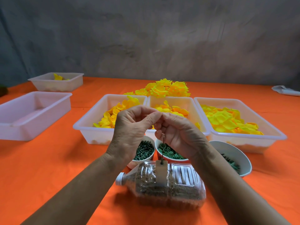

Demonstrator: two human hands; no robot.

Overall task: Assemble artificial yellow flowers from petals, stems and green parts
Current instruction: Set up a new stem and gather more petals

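A thin dark stem (162,148) stands upright in a tan block taped on a sand-filled plastic bottle (164,182) lying on its side. My right hand (177,135) curls around the stem's upper part. My left hand (133,127) pinches at the stem's top, fingertips meeting those of the right hand; what they pinch is hidden. Behind the hands, three white trays hold yellow petals: left tray (90,125), middle tray (186,101), right tray (243,135). A pile of finished yellow flowers (164,88) lies beyond them.
Three cups sit between trays and bottle: dark green pegs (144,150), green rings (168,151), green parts in a tilted cup (233,158). An empty white tray (32,111) and a farther one (56,82) stand left. The orange table has free room at front left.
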